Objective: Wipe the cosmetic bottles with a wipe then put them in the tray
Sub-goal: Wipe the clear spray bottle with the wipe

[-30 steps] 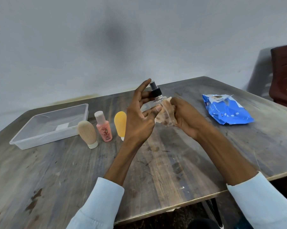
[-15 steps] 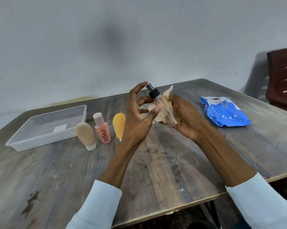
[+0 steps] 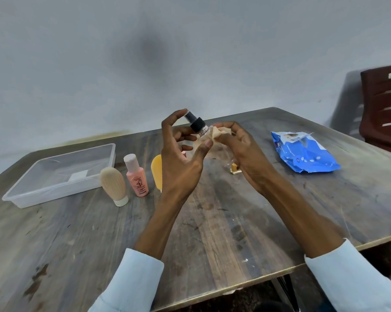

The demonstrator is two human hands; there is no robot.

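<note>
Above the middle of the table my left hand (image 3: 181,163) holds a small clear spray bottle (image 3: 198,126) with a black pump top, tilted to the left. My right hand (image 3: 244,152) presses a crumpled beige wipe (image 3: 220,132) against the bottle's body. On the table to the left stand a beige bottle (image 3: 113,185), a pink bottle (image 3: 136,176) and a yellow bottle (image 3: 156,172) partly hidden by my left hand. The clear plastic tray (image 3: 62,192) lies at the far left with nothing but a white label inside.
A blue pack of wipes (image 3: 302,154) lies at the right of the wooden table (image 3: 212,233). A small gold-coloured object (image 3: 235,168) sits under my right hand. A dark red chair (image 3: 383,106) stands beyond the table's right corner.
The wipe has slid along the bottle in my right hand and the bottle's top tilted further left. The camera has lifted slightly.
</note>
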